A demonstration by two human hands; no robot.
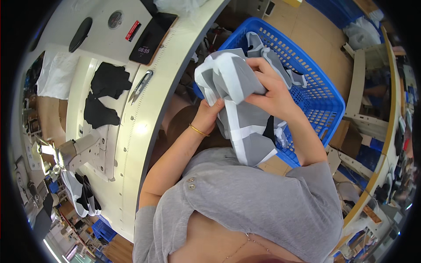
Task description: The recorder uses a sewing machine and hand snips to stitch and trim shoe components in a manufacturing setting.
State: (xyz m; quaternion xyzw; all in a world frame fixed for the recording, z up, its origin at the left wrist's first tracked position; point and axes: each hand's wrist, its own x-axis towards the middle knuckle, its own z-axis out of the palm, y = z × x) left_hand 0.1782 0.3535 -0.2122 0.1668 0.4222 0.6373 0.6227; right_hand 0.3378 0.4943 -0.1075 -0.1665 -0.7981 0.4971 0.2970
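Both of my hands are closed on a bundle of grey fabric pieces with white edging (237, 81), which look like shoe uppers. My left hand (208, 115) pinches the bundle's lower left edge, thumb on top. My right hand (275, 93) grips its right side with bent fingers. Part of the bundle hangs down toward my lap, showing a white band and a dark patch. Behind it on the right, a blue plastic basket (322, 81) holds more grey and white pieces (272, 61).
Along my left runs a white sewing table (131, 171) with a sewing machine (81, 151). On it lie black fabric pieces (109, 80), thread snips (141, 86) and a phone (152, 38). A cardboard box (346, 135) stands beyond the basket, by a yellow-edged bench (380, 164).
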